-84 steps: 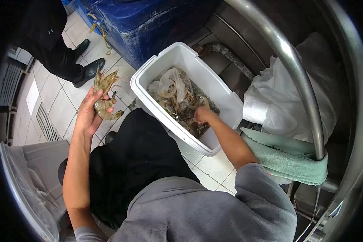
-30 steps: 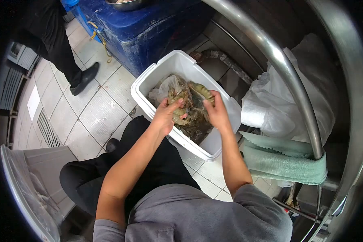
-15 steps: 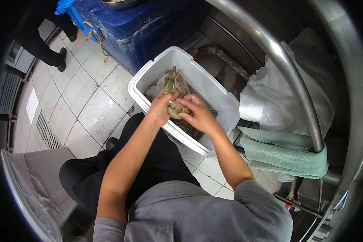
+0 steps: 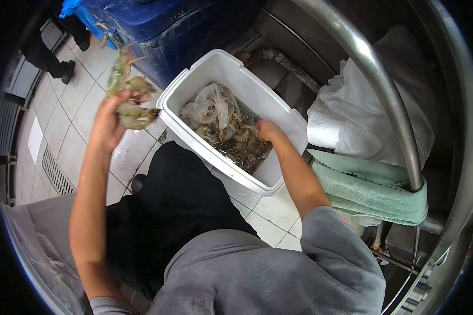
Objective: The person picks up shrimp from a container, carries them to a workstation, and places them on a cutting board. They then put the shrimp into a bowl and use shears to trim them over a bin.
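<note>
My left hand [image 4: 122,118] is closed around several prawns [image 4: 135,116], held up to the left of a white plastic bin and above the tiled floor. Their heads and feelers stick up past my fingers, and a tail points right. My right hand [image 4: 268,130] reaches down inside the bin [image 4: 291,126], at the right end of a heap of prawns [image 4: 247,142] in dark water. Its fingers are curled in against the heap; whatever they grip is hidden. A clear plastic bag [image 4: 210,105] lies crumpled on the heap's left part.
Behind the bin stands a blue tub [image 4: 157,31]. A curved steel rail [image 4: 383,79] passes on the right, with a green towel [image 4: 368,184] hung over it and a white sack [image 4: 347,115] behind. Another person's legs [image 4: 47,55] show at upper left. A floor drain [image 4: 57,170] lies left.
My left hand has moved left, out from over the bin, carrying the prawns. The right hand has parted from it and gone down into the heap. The plastic bag is now in plain view.
</note>
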{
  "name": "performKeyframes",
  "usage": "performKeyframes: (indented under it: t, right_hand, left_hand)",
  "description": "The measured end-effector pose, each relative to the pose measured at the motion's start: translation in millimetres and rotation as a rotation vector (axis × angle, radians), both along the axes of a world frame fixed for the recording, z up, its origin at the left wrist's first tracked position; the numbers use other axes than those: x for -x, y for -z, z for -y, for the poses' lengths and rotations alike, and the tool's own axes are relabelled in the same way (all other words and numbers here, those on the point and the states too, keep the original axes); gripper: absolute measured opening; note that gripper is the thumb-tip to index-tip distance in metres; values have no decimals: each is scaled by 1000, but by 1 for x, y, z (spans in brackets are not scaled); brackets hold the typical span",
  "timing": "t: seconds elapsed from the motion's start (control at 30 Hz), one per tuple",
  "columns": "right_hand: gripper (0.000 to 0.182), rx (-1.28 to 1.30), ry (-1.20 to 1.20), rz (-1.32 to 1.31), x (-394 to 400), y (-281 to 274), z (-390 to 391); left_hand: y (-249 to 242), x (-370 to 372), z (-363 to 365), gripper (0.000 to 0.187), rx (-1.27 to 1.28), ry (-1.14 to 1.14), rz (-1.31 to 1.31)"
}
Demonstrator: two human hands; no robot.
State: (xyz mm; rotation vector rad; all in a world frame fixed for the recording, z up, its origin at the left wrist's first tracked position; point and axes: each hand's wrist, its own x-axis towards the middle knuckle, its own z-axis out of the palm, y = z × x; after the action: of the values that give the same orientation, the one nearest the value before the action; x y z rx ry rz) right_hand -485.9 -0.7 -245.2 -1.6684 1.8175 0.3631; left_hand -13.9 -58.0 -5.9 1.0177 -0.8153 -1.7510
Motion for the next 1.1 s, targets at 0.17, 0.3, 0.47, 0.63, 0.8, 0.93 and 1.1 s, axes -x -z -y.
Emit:
performKeyframes:
  t: [0.17,0.3,0.47,0.63,0.8,0.93,1.1]
  right_hand:
    - [32,104,-139,-4,-38,20,-4]
    - [29,124,-553,44,-69,5,-33]
    - [28,178,-591,-44,-83,16,-44]
    - [18,224,-376,21,-55,28,-36]
    - [14,255,53,196,-31,33,-25]
    - [16,246,102,179,-19,38,-18]
    - [15,205,200,157,-19,29,-17]
  left_hand:
    - [-23,-86,-11,29,-7,-130,29]
    - [-16,-131,-25,26,-1,-263,10]
    - [0,-140,-32,27,2,-334,-65]
    - [-16,-128,-36,28,28,-343,-36]
    - [-12,-136,-32,28,68,-307,-63]
    - [-13,-138,-29,26,69,-313,-64]
    - [-13,-143,-27,25,70,-285,-66]
